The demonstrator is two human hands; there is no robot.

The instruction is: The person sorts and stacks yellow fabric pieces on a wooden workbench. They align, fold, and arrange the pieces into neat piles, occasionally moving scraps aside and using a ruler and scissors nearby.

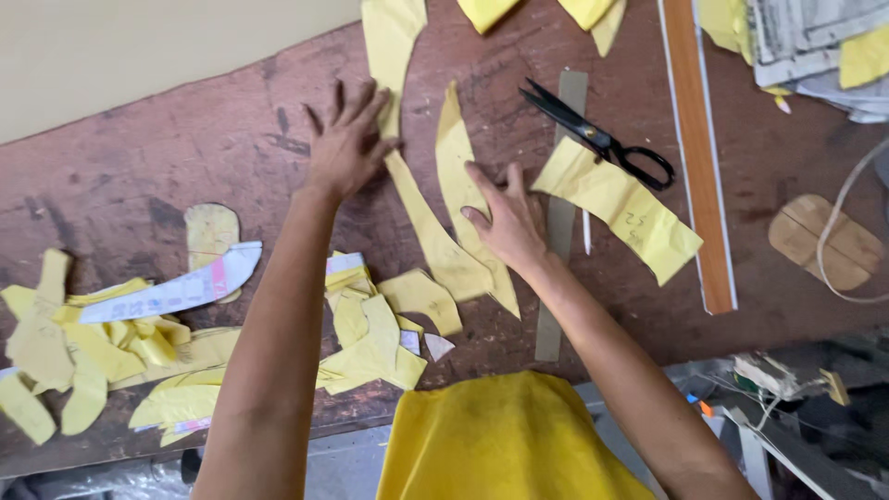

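On the table (185,139), both flat hands partly hide yellow strips (454,167).

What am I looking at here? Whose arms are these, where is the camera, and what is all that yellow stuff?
There is no machine here: a person works with two bare hands, and the single picture comes from a camera on that person's head, looking down. Both hands lie flat on long curved yellow strips on a worn brown table. The left hand presses one strip, the right hand another beside it. Neither hand grips anything; the fingers are spread. To the right lie black scissors on a grey metal ruler, a yellow paper sheet and a wooden straightedge. At lower left is a heap of yellow offcuts with a white curved pattern piece on top.
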